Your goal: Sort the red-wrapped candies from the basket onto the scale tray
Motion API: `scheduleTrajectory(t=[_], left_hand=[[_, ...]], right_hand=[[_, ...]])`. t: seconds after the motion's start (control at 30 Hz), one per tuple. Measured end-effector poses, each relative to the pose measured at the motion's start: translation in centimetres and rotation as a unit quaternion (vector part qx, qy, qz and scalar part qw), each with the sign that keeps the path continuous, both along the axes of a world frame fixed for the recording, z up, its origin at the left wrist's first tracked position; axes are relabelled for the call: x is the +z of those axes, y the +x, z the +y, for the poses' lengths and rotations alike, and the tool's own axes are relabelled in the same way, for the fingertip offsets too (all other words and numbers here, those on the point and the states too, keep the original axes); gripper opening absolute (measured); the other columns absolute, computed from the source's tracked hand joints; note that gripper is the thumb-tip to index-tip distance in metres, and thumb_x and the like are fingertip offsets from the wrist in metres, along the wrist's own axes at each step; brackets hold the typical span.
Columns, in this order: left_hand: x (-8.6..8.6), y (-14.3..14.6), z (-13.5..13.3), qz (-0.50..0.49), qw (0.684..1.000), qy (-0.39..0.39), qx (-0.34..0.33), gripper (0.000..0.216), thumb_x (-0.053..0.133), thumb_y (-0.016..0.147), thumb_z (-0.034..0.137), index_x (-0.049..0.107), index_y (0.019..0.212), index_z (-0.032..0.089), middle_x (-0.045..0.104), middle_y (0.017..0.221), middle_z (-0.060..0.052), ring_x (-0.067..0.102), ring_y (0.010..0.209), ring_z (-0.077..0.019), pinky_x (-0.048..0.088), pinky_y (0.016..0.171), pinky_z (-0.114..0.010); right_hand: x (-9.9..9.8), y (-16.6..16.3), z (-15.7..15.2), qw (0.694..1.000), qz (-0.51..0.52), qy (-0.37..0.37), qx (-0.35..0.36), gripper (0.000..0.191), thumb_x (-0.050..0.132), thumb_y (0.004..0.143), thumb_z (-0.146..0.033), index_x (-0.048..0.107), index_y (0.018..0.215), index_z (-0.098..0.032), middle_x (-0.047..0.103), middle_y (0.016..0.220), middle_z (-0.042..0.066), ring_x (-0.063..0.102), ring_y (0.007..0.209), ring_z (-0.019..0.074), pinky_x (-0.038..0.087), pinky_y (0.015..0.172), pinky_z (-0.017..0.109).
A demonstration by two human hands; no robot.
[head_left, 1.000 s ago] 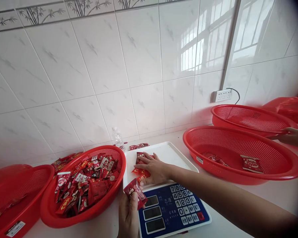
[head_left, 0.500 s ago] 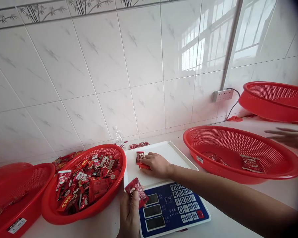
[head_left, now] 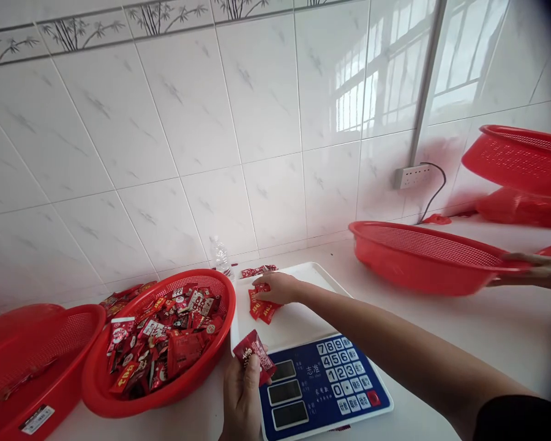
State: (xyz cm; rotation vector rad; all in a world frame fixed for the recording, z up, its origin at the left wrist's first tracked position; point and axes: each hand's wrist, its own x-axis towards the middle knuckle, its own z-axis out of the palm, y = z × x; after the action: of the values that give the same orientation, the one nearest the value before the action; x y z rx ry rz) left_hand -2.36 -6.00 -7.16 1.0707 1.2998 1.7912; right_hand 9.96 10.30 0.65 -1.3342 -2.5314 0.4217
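Observation:
My left hand (head_left: 243, 392) is closed on a dark red snack packet (head_left: 256, 357), pinched under the thumb in front of the scale's displays. My right hand (head_left: 278, 288) reaches over the white weighing tray (head_left: 314, 288), with its fingers curled onto small red packets (head_left: 261, 308). Those packets lie fanned against the tray, partly covered by the hand. The scale's blue panel (head_left: 321, 383) with number keys faces me. Left of the scale stands a red basket (head_left: 165, 401) heaped with mixed red snack packets (head_left: 165, 343).
Another red basket (head_left: 80, 343) sits at the far left. Behind the tray are a clear bottle (head_left: 219, 252) and several packets (head_left: 258, 271). At the right, another person's hand (head_left: 532, 269) holds a tilted red basket (head_left: 422, 257). A further basket (head_left: 509, 160) is raised behind it, near a socket strip (head_left: 412, 177).
My right hand has shifted slightly up and left; more red packets now show beneath it. The other person's hand has grasped the right basket and tilted it up. The basket behind has risen.

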Motion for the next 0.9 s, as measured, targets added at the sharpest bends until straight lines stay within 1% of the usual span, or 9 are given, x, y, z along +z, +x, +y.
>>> scheduleTrajectory(t=[0.07, 0.17, 0.23, 0.3, 0.4, 0.47, 0.6, 0.73, 0.9], left_hand=[[0.1, 0.1, -0.1, 0.001, 1.000, 0.000, -0.003, 0.055, 0.063, 0.070, 0.064, 0.071, 0.085, 0.012, 0.069, 0.082, -0.011, 0.061, 0.064, -0.0189, 0.053, 0.053, -0.026], [0.3, 0.1, -0.2, 0.016, 1.000, 0.002, -0.004, 0.053, 0.061, 0.071, 0.064, 0.072, 0.085, 0.013, 0.070, 0.082, -0.011, 0.062, 0.068, -0.0201, 0.054, 0.056, -0.027], [0.5, 0.1, -0.3, 0.029, 1.000, 0.002, 0.000, 0.052, 0.061, 0.071, 0.064, 0.071, 0.082, 0.014, 0.070, 0.080, -0.010, 0.063, 0.071, -0.0213, 0.054, 0.060, -0.028], [0.6, 0.1, -0.3, 0.039, 0.999, 0.001, 0.004, 0.052, 0.061, 0.071, 0.065, 0.071, 0.079, 0.015, 0.069, 0.076, -0.009, 0.063, 0.072, -0.0218, 0.054, 0.063, -0.028], [0.7, 0.1, -0.3, 0.045, 0.999, -0.006, 0.002, 0.053, 0.060, 0.071, 0.066, 0.070, 0.078, 0.014, 0.067, 0.072, -0.008, 0.062, 0.068, -0.0213, 0.053, 0.062, -0.028], [0.7, 0.1, -0.3, 0.045, 0.999, -0.006, -0.003, 0.053, 0.060, 0.071, 0.065, 0.070, 0.078, 0.013, 0.067, 0.071, -0.009, 0.062, 0.067, -0.0212, 0.052, 0.060, -0.028], [0.8, 0.2, -0.4, 0.038, 0.999, -0.005, -0.017, 0.053, 0.059, 0.073, 0.064, 0.070, 0.080, 0.013, 0.066, 0.070, -0.008, 0.058, 0.059, -0.0183, 0.051, 0.055, -0.027], [1.0, 0.3, -0.5, 0.035, 0.999, 0.001, -0.009, 0.054, 0.060, 0.071, 0.066, 0.071, 0.079, 0.014, 0.067, 0.073, -0.008, 0.060, 0.065, -0.0196, 0.051, 0.059, -0.027], [1.0, 0.2, -0.6, 0.036, 0.999, 0.000, -0.017, 0.052, 0.060, 0.072, 0.064, 0.071, 0.079, 0.014, 0.064, 0.065, -0.005, 0.059, 0.059, -0.0176, 0.052, 0.058, -0.027]], right_hand=[[0.1, -0.3, -0.1, 1.000, -0.026, -0.016, 0.006, 0.035, 0.059, 0.083, -0.044, 0.063, 0.112, -0.025, 0.066, 0.111, 0.007, 0.061, 0.100, 0.0257, 0.048, 0.081, 0.037], [0.2, -0.5, -0.3, 0.998, -0.050, -0.027, 0.010, 0.030, 0.057, 0.089, -0.039, 0.060, 0.112, -0.020, 0.063, 0.111, 0.007, 0.061, 0.096, 0.0205, 0.050, 0.083, 0.040], [0.1, -0.4, -0.5, 0.999, -0.046, -0.026, 0.006, 0.029, 0.054, 0.091, -0.037, 0.058, 0.112, -0.018, 0.061, 0.112, 0.007, 0.060, 0.094, 0.0180, 0.050, 0.082, 0.040], [-0.1, -0.1, -0.6, 0.999, -0.026, -0.020, -0.001, 0.027, 0.058, 0.087, -0.037, 0.060, 0.109, -0.020, 0.064, 0.105, 0.006, 0.061, 0.092, 0.0197, 0.050, 0.078, 0.037], [-0.6, 0.5, -1.0, 1.000, 0.025, -0.006, -0.017, 0.027, 0.065, 0.077, -0.035, 0.064, 0.101, -0.023, 0.068, 0.094, 0.005, 0.062, 0.088, 0.0236, 0.046, 0.070, 0.032], [-0.9, 0.9, -1.2, 0.997, 0.069, 0.004, -0.038, 0.025, 0.064, 0.075, -0.033, 0.064, 0.097, -0.024, 0.068, 0.096, 0.006, 0.062, 0.087, 0.0242, 0.045, 0.068, 0.031], [-1.0, 2.1, -2.0, 0.982, 0.168, 0.007, -0.085, 0.020, 0.058, 0.077, -0.032, 0.062, 0.094, -0.022, 0.068, 0.096, 0.005, 0.063, 0.077, 0.0187, 0.047, 0.063, 0.028], [0.1, 3.9, -2.8, 0.960, 0.256, -0.022, -0.113, 0.022, 0.052, 0.082, -0.035, 0.059, 0.097, -0.021, 0.068, 0.083, 0.003, 0.058, 0.054, 0.0109, 0.047, 0.047, 0.023], [2.1, 7.0, -4.1, 0.932, 0.331, -0.007, -0.147, 0.025, 0.055, 0.081, -0.038, 0.057, 0.099, -0.020, 0.065, 0.083, 0.004, 0.057, 0.056, 0.0102, 0.051, 0.047, 0.023]])
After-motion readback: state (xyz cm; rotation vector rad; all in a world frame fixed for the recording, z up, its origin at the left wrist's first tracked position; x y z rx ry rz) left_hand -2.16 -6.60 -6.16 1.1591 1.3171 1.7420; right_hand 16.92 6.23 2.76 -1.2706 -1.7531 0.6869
